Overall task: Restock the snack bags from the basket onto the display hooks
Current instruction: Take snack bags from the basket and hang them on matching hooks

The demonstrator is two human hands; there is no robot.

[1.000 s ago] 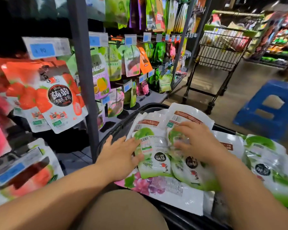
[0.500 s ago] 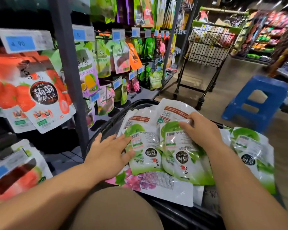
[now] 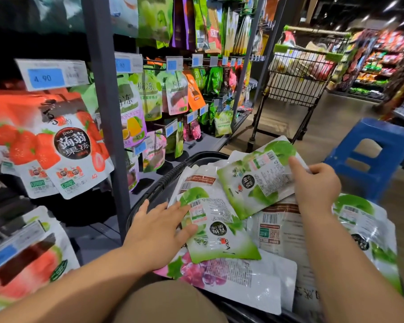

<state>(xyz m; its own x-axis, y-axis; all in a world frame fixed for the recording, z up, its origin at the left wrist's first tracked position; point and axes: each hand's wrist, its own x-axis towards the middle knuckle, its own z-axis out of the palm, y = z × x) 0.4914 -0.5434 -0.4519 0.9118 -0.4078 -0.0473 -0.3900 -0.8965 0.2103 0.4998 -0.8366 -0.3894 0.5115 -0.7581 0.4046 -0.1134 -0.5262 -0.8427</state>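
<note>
Head view: the right hand [image 3: 315, 185] pinches a green-and-white snack bag [image 3: 254, 180] by its edge, holding it tilted above the pile in the black basket [image 3: 163, 180]. The left hand [image 3: 159, 231], fingers straight and spread, rests on a second green bag [image 3: 217, 231] lying on that pile. Strawberry bags [image 3: 68, 148] hang on display hooks at left. A blue stool [image 3: 369, 157] stands at right.

Ahead of you a wire shopping cart [image 3: 296, 82] with green handle pads, loaded with what may be packaged goods, to your right a blue plastic stool [image 3: 383, 136] on the floor [image 3: 280, 117], blurred stocked shelves [image 3: 387, 54] beyond
</note>
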